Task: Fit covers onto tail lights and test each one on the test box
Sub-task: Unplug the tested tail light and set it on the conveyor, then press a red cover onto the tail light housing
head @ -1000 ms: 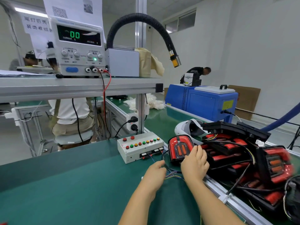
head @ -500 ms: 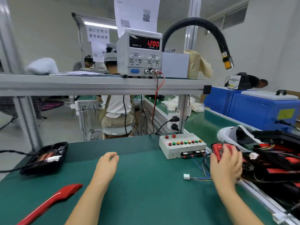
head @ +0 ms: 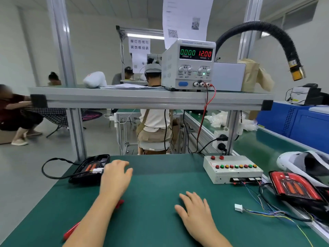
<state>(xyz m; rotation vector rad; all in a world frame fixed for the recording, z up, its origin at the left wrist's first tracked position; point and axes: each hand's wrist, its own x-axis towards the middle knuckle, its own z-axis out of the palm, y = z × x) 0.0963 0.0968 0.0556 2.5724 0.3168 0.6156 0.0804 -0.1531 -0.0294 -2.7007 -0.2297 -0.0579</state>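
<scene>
Left hand (head: 115, 179) stretched toward black tail light (head: 89, 169) at counter (head: 156, 207) far-left corner, fingers loosely spread, holding nothing. Right hand (head: 197, 213) palm-down mid-counter, fingers splayed, empty, forearm crossing the near edge.

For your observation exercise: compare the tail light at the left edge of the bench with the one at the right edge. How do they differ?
The left tail light is black-framed, with no red lens outline, and has a white connector lying on it; the right tail light shows a glossy red lens border. The left hand reaches toward the left one; the right one lies apart from both hands. Both show orange inner bars and trail black cables.
</scene>
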